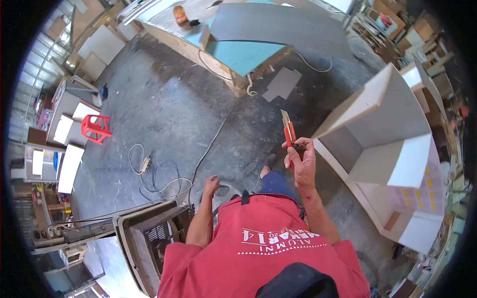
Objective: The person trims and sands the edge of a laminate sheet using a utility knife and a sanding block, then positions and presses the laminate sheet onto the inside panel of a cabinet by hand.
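Raised in front of my body, my right hand is wrapped round a red utility knife. Its metal blade is extended and points up and away from me. Lower and to the left, my left hand is curled closed near my side, and nothing shows sticking out of it. Below that hand is a pale round object, partly hidden by my arm and shirt.
A workbench carries a large grey sheet and an orange-lidded jar. Grey offcuts and a cable lie on the floor. An unfinished cabinet stands right, a red stool left, a boxy machine near left.
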The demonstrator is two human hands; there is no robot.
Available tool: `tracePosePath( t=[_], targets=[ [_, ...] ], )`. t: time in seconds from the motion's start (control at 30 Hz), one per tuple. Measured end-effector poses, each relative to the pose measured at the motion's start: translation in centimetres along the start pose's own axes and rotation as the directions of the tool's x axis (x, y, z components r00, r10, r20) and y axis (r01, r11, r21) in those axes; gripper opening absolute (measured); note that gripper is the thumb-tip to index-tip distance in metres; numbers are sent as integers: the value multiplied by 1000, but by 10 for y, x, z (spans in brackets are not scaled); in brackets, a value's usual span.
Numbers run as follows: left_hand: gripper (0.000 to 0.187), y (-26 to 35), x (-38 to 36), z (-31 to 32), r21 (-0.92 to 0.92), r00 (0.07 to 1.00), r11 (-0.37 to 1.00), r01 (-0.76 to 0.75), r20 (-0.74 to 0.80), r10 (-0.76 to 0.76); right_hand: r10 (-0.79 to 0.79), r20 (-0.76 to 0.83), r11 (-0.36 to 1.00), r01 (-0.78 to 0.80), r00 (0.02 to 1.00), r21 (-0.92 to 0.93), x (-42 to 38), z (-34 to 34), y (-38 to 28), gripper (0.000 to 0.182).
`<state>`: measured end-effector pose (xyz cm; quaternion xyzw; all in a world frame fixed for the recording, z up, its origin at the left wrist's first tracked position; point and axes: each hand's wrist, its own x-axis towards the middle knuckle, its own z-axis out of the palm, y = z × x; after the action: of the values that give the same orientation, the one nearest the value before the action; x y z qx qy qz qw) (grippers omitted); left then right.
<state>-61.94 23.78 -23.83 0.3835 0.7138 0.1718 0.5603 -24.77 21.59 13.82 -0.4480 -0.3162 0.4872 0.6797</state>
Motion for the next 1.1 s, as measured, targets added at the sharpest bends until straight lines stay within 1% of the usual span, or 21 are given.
tracePosePath(
  t=[0.03,0.1,0.2,0.3,0.37,0.47,0.5,0.53,0.57,0.63,0.67,0.7,0.77,0.8,0.83,0.9,0.97,1.0,1.03,1.07,1.1],
  targets=[
    [49,-11,3,-5,-59,999,998,29,-22,-31,-2,29,1000,2,1000,-7,19,5,5,25],
    [40,-8,-11,-13,-343,984,928,147,-44,-172,28,83,1000,-28,996,3,58,11,21,22],
    [35,-45,13,-18,-291,946,920,262,-111,-304,70,159,998,-69,985,-14,124,14,43,18],
    [36,-47,16,-21,-316,922,898,305,-138,-362,102,195,995,-97,976,-33,191,28,63,14],
    [38,-33,27,-23,-360,924,886,294,-132,-360,136,213,991,-134,968,-25,239,41,71,12],
    [40,-20,57,-27,-403,944,881,247,-107,-313,164,232,986,-161,959,-32,303,74,79,17],
    [41,-16,71,-24,-389,950,892,233,-105,-294,159,230,987,-160,960,-13,320,83,78,19],
    [46,-9,89,-25,-235,961,953,192,-154,-231,196,267,981,-190,944,-51,335,89,70,30],
    [46,8,98,-21,-251,958,948,198,-154,-241,206,278,979,-197,938,-62,351,98,65,30],
    [46,71,111,-29,-298,942,938,179,-222,-250,221,328,974,-194,918,-115,381,114,61,39],
    [46,95,127,-38,-163,952,973,164,-231,-199,295,362,949,-228,884,-217,396,115,60,43],
    [46,118,146,-49,-25,962,990,142,-232,-144,306,359,945,-235,882,-227,409,115,69,43],
    [46,177,185,-67,-181,957,971,155,-216,-193,346,304,889,-208,888,-407,428,112,97,38],
    [45,203,206,-79,-301,956,942,148,-198,-214,352,297,884,-212,887,-416,436,112,105,38],
    [44,228,230,-92,-415,956,898,142,-176,-233,402,240,849,-262,884,-458,443,113,111,34],
    [43,276,286,-121,-395,976,918,26,-188,-108,443,165,806,-311,881,-504,459,124,121,31],
    [43,346,332,-153,-328,972,942,-69,-234,-11,403,-11,794,-355,915,-494,473,145,133,26],
    [41,372,360,-166,-347,965,926,-148,-254,59,345,-34,840,-325,938,-434,482,149,150,23],
    [39,397,386,-180,-362,955,906,-219,-271,122,344,-60,836,-334,937,-435,494,164,158,23],
    [39,430,413,-195,-358,961,910,-210,-247,125,323,-132,841,-348,937,-414,509,182,164,23],
    [37,458,427,-207,-315,934,894,-318,-264,239,315,-218,838,-379,924,-393,515,199,166,23]
  ],
)
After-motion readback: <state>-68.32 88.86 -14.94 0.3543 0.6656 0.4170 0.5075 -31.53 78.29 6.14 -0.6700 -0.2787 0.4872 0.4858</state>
